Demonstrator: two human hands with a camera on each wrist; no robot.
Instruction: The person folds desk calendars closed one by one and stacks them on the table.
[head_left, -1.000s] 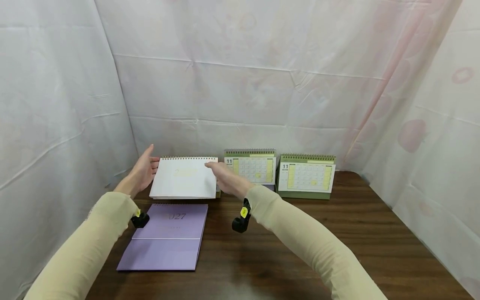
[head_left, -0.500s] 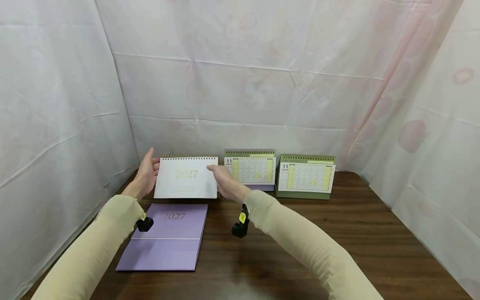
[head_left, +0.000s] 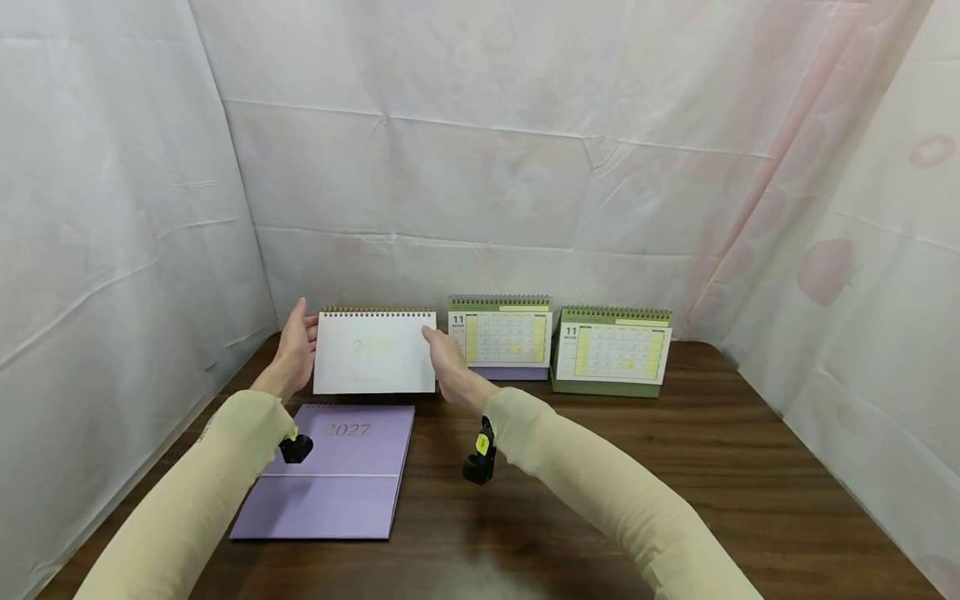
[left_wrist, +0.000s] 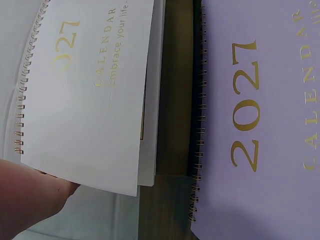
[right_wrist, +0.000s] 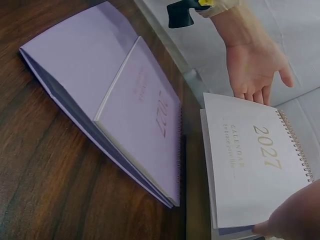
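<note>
A white spiral-bound 2027 desk calendar [head_left: 375,358] stands at the back left of the table. My left hand [head_left: 295,346] is at its left side, thumb up and fingers straight, fingertips right at the edge, as the right wrist view shows. At the other side my right hand [head_left: 453,367] lies along the edge, its thumb overlapping the front page; its other fingers are mostly hidden. In the left wrist view, the white cover [left_wrist: 95,110] carries gold lettering. Just in front, a purple 2027 desk calendar [head_left: 330,492] lies with its lower base panel toward me.
To the right stand a desk calendar with a purple base [head_left: 510,337] and one with a green base [head_left: 611,350], both showing month 11. The dark wooden table [head_left: 600,500] reaches to pale curtains [head_left: 480,167] behind and at both sides.
The white calendar has been turned more upright and nudged right and slightly back, its left lower corner coming in. Both hands have shifted slightly right with it.
</note>
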